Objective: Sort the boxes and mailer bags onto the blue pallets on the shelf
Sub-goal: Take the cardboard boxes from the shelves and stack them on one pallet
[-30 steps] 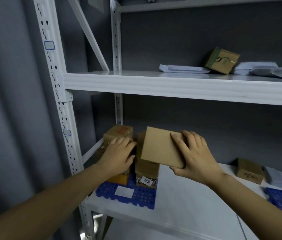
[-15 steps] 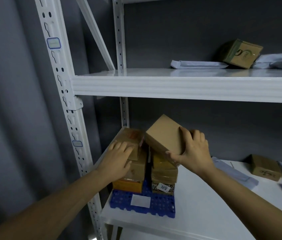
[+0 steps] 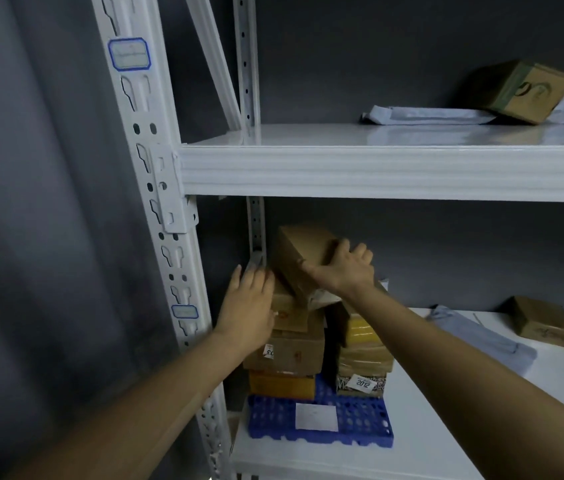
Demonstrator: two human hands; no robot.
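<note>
Plain brown cardboard box, rectangular, matte, tilted atop two box stacks on the blue gridded plastic pallet at the left end of the lower shelf. Right grip clasps its edge. Left grip lies flat, fingers straight, against the left stack.

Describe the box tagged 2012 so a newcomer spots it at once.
On the lower shelf, the blue pallet at the left end carries two stacks. The bottom box of the right stack is it: patterned, unlike its plain neighbours, with a white 2012 tag.
</note>
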